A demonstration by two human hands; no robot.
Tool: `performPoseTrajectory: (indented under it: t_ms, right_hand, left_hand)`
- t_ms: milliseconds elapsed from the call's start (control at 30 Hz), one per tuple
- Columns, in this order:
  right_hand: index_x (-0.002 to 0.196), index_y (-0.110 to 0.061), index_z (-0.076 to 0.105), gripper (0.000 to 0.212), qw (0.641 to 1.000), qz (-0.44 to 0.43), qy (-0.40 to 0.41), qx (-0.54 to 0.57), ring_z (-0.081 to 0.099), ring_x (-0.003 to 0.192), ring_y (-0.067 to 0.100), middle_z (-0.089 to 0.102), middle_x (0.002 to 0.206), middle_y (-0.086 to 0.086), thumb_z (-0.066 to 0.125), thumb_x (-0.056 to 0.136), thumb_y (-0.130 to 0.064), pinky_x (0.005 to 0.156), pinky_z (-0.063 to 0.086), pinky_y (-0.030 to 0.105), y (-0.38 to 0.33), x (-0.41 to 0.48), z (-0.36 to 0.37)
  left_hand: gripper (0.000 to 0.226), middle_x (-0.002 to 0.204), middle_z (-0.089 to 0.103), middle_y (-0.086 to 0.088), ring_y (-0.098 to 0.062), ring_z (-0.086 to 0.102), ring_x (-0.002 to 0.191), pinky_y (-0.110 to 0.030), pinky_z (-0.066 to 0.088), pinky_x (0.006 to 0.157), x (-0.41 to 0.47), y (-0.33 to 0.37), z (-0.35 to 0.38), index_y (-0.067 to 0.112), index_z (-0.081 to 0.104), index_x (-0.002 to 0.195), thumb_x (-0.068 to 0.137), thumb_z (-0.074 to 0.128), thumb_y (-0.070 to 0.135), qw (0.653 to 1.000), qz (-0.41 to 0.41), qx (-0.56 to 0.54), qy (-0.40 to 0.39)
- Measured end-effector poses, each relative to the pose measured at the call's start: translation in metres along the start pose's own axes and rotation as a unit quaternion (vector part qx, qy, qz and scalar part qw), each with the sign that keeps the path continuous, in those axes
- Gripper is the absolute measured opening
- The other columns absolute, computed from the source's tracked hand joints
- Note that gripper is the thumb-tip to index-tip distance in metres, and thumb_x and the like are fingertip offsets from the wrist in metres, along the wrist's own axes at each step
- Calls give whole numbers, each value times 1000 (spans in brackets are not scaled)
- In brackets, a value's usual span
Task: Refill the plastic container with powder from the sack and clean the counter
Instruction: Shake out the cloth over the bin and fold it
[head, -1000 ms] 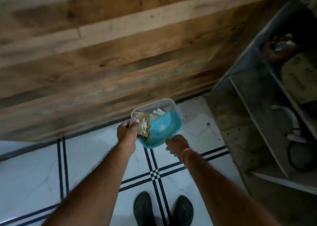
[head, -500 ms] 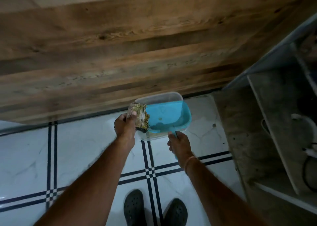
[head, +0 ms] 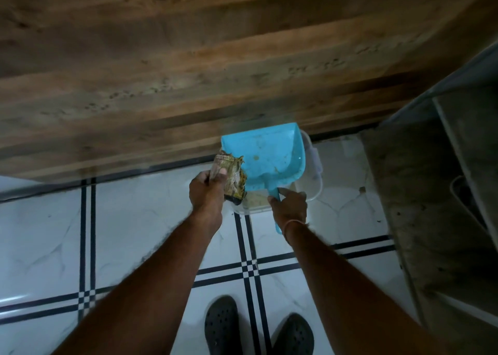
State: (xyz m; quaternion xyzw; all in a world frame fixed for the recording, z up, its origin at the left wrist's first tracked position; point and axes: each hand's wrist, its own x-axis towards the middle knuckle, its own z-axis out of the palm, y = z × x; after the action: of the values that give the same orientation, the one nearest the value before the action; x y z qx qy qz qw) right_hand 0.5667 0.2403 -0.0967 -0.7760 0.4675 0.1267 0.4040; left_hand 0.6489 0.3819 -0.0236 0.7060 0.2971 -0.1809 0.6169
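Observation:
A clear plastic container (head: 312, 166) is held above the tiled floor, close to a wooden wall. A light blue dustpan (head: 266, 155) lies over its open top, blade tilted up toward the wall. My right hand (head: 289, 206) grips the dustpan's handle at the container's near edge. My left hand (head: 206, 195) holds a crumpled, dirty yellowish scrap or cloth (head: 233, 178) against the container's left rim. A little pale powder shows in the container's near corner. What supports the container is hidden.
The wooden plank wall (head: 215, 71) fills the upper view. White floor tiles (head: 134, 233) carry black lines. A grey concrete shelf unit (head: 431, 193) stands at the right. My two black shoes (head: 223, 325) are at the bottom.
The dustpan has tipped up and shifted over the container, now covering most of its opening. Both hands moved slightly right, and the view dropped closer to the floor.

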Motion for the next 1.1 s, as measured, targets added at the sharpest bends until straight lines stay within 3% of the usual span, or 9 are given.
performPoseTrajectory:
  t_ms: [233,333,467,600,700,800,900,1000,1100]
  right_hand:
    - [119,-19,64,36,998,-42,-7,-43,61,113,34,49,127,13,70,88,-37,95,55,48,4,18,0]
    - [124,-15,61,41,996,-56,8,73,58,118,30,53,126,12,72,88,-33,97,55,47,1,-2,-16]
    - [128,-23,60,35,921,-14,-123,368,63,119,23,61,131,5,67,95,-33,94,57,41,-27,-63,-79]
    - [132,-28,63,34,884,-96,-201,412,65,118,16,66,131,-4,63,98,-24,91,57,33,-68,-126,-164]
    - [133,-29,62,35,889,-130,-237,370,64,121,20,65,132,0,62,98,-29,97,57,40,-98,-173,-224]
    - [134,-30,60,36,888,-83,-215,399,69,111,20,69,127,4,62,98,-36,87,61,37,-124,-225,-291]
    - [118,-12,67,28,872,-68,-180,450,70,91,21,73,107,12,62,97,-29,74,61,31,-139,-270,-354]
    - [99,-8,66,13,862,-92,-151,474,69,77,20,70,89,13,65,94,-20,66,60,31,-153,-319,-422]
    - [113,-2,64,26,846,-97,-88,516,67,88,31,67,100,21,68,92,-18,76,61,41,-166,-360,-479]
  left_hand:
    - [11,89,70,0,-10,67,76,-15,55,49,-7,-7,2,9,65,109,100,65,14,999,-25,-7,-29]
    - [14,94,72,-3,-9,68,77,-15,55,49,-22,2,1,8,65,113,101,64,15,998,-48,-5,-49]
    - [25,110,74,-12,-11,72,78,-18,57,51,-67,42,-2,4,66,122,101,64,17,993,-77,1,-85]
    - [27,105,77,-13,-13,77,74,-24,59,56,-131,98,-5,5,67,123,99,66,16,983,-59,17,-172]
    - [26,98,80,-9,-21,78,82,-31,61,64,-191,150,-2,11,71,119,97,69,25,970,-42,53,-235]
    - [27,94,80,-4,-18,76,84,-36,61,73,-264,208,-1,16,75,113,100,64,36,948,-18,85,-305]
    - [29,102,80,-9,-19,76,92,-36,60,80,-323,253,-4,15,79,108,102,60,36,916,22,94,-388]
    - [18,96,80,-9,-18,76,88,-27,59,73,-374,303,2,10,77,104,100,64,22,900,50,102,-422]
    - [19,99,78,-14,-21,75,84,-28,60,69,-422,342,13,6,75,108,92,73,17,882,56,105,-457]
